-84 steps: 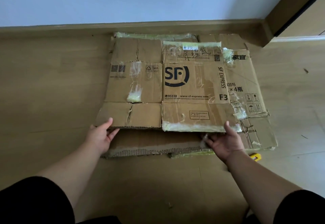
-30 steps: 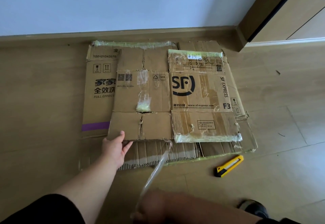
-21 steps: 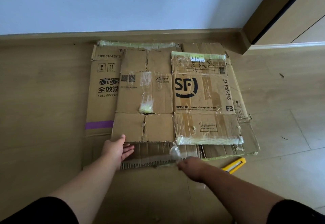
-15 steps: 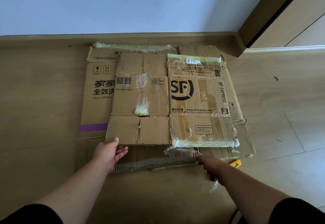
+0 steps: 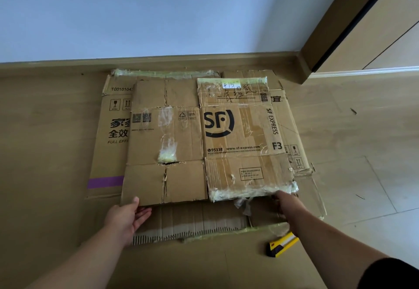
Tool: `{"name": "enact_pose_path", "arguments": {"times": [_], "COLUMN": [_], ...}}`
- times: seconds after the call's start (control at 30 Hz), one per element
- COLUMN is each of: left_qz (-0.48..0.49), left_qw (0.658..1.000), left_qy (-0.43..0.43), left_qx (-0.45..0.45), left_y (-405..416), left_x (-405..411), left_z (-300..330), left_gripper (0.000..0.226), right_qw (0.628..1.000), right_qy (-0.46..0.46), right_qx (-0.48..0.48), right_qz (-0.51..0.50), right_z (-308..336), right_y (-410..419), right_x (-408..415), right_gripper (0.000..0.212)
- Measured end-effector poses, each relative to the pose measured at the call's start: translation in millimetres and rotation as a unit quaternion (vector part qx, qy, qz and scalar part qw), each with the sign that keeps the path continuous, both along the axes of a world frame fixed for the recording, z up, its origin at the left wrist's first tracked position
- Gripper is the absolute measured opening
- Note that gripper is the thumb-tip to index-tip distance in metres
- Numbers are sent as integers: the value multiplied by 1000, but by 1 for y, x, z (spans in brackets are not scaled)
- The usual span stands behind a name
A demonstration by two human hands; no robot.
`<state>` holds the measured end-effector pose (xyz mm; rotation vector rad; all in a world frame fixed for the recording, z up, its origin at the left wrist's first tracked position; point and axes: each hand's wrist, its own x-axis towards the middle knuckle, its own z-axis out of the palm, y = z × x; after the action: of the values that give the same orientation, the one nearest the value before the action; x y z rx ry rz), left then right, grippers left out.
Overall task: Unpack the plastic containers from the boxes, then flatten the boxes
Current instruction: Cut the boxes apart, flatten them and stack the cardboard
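Since half a second ago, right hand (image 5: 286, 202) has moved up to grip the SF box's (image 5: 240, 143) taped near edge. Left hand (image 5: 125, 217) pinches its near-left corner, thumb on top. Flattened boxes lie stacked on the floor (image 5: 45, 152); yellow utility knife (image 5: 281, 244) nearby.

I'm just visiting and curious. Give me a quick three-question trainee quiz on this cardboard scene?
1. True or false: the SF Express box lies flattened on top of the larger printed box.
2. Which hand is nearer the yellow utility knife? A) left hand B) right hand
3. Fill in: the strip on the larger printed box is coloured ____.

Key: 1 true; 2 B; 3 purple.
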<state>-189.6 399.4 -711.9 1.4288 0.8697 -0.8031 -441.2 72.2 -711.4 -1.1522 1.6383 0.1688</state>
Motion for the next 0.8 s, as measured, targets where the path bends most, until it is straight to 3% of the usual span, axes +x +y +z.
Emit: {"name": "enact_pose_path", "arguments": {"times": [0.17, 0.33, 0.53, 0.8], "left_qz": [-5, -22, -90, -149], "left_qw": [1000, 999, 985, 962], "left_qy": [-5, 5, -26, -40], "left_qx": [3, 32, 144, 226], "left_y": [-9, -24, -36, -39], "left_x": [11, 19, 18, 16], "left_z": [-4, -9, -13, -14], "left_gripper": [37, 33, 46, 27], "right_qw": [1000, 988, 959, 914], "right_qy": [-16, 34, 142, 319], "right_qx": [20, -47, -82, -127], "right_qz": [0, 145, 230, 217], "right_z": [1, -13, -19, -23], "right_y": [-30, -58, -66, -79], "right_x": [13, 36, 50, 40], "right_gripper": [39, 49, 55, 125]}}
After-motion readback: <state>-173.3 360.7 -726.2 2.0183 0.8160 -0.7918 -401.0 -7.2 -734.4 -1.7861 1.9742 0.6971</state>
